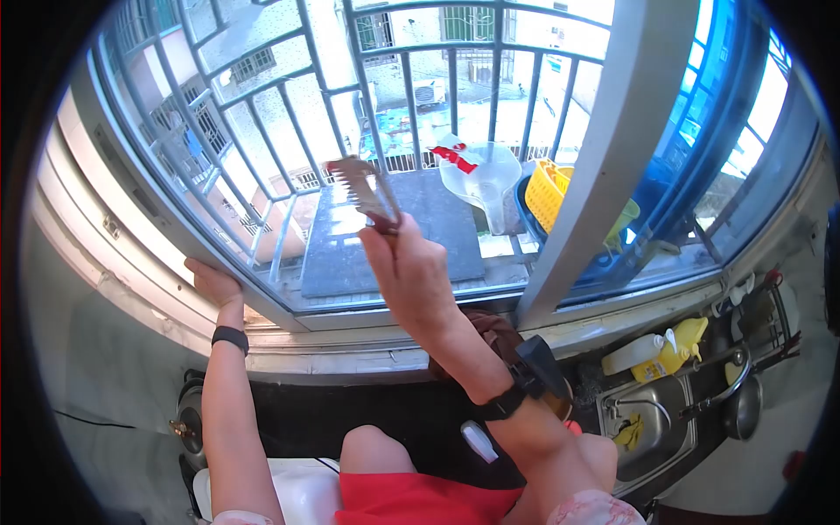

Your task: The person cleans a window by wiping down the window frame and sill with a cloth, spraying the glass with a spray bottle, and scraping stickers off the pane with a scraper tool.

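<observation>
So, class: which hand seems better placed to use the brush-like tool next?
Probably the right hand: it holds the brush-like tool up, while the left hand is on the window frame.

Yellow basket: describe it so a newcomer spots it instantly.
Start at the thick upright window post, right of the picture's centre. Just left of it, outdoors, and right of the clear scoop, sits the yellow basket. Its bright wall, pierced with holes, sets it apart from the colourless scoop.
</observation>
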`<state>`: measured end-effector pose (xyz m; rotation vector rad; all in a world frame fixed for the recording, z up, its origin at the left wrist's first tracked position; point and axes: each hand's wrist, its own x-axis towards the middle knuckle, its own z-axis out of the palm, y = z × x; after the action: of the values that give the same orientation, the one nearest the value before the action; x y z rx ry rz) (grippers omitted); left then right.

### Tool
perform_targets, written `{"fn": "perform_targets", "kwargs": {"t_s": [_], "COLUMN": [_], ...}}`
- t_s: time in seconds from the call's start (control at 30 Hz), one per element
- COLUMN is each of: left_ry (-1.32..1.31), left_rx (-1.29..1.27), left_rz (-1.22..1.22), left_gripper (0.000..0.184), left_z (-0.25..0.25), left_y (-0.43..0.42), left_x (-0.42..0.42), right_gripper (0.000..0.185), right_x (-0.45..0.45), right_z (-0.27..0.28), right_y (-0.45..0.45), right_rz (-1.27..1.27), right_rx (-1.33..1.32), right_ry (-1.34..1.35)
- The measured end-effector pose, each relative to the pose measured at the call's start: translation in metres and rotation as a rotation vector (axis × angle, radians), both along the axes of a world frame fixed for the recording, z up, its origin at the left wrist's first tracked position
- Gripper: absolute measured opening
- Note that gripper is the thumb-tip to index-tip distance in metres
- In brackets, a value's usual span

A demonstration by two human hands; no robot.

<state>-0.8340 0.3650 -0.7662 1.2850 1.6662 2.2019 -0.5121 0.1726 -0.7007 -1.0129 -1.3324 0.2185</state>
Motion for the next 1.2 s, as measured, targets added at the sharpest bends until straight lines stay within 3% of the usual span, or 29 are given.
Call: {"fn": "perform_targets", "kwargs": {"t_s": [0.03,0.17,0.27,0.33,0.43,0.47,0.5,0.53,0.57,0.6,0.7,0.77,0.9,1.0,1.2], "left_ry": [-0.011,-0.059,-0.096,-0.046,0.405,0.504,0.599,0.561,0.407,0.711,0.936,0.932,0.992,1.036,1.073], "left_rx": [0.020,-0.018,-0.029,0.022,0.012,0.215,0.423,0.383,0.295,0.516,0.731,0.761,0.722,0.771,0.654], "left_rz": [-0.021,-0.112,-0.100,-0.090,0.265,0.416,0.563,0.371,-0.038,-0.179,-0.617,-0.676,-0.546,-0.462,-0.330], "left_gripper": [0.084,0.088,0.077,0.067,0.047,0.039,0.032,0.021,0.016,0.013,0.027,0.028,0.029,0.027,0.018], "left_z": [0.001,0.003,0.004,0.013,0.018,0.031,0.048,0.065,0.075,0.091,0.122,0.135,0.146,0.138,0.139], "left_y": [-0.005,-0.013,-0.010,-0.020,-0.028,-0.042,-0.065,-0.093,-0.118,-0.138,-0.167,-0.163,-0.145,-0.139,-0.149], "left_x": [0.006,0.010,0.009,0.015,0.001,0.014,0.038,0.065,0.099,0.130,0.225,0.266,0.294,0.301,0.310], "right_gripper": [0.027,0.028,0.027,0.028,0.027,0.027,0.028,0.029,0.031,0.032,0.032,0.030,0.026,0.027,0.020], "right_x": [0.004,0.020,0.053,0.076,0.112,0.121,0.127,0.125,0.118,0.111,0.086,0.080,0.083,0.088,0.091], "right_z": [0.001,0.014,0.037,0.051,0.051,0.047,0.051,0.058,0.062,0.062,0.042,0.021,0.005,0.005,-0.006], "right_y": [-0.005,-0.027,-0.060,-0.088,-0.139,-0.156,-0.176,-0.197,-0.215,-0.229,-0.253,-0.253,-0.257,-0.259,-0.255], "right_rz": [0.042,0.049,-0.078,-0.087,-0.110,-0.133,-0.100,-0.063,-0.044,-0.022,0.091,0.127,0.110,0.028,0.011], "right_rx": [-0.005,-0.055,-0.164,-0.405,-0.441,-0.430,-0.579,-0.722,-0.714,-0.709,-0.654,-0.683,-0.712,-0.725,-0.733], "right_ry": [0.066,-0.109,-0.358,-0.274,-0.237,-0.204,0.020,0.253,0.362,0.466,0.641,0.661,0.694,0.476,0.352]}}
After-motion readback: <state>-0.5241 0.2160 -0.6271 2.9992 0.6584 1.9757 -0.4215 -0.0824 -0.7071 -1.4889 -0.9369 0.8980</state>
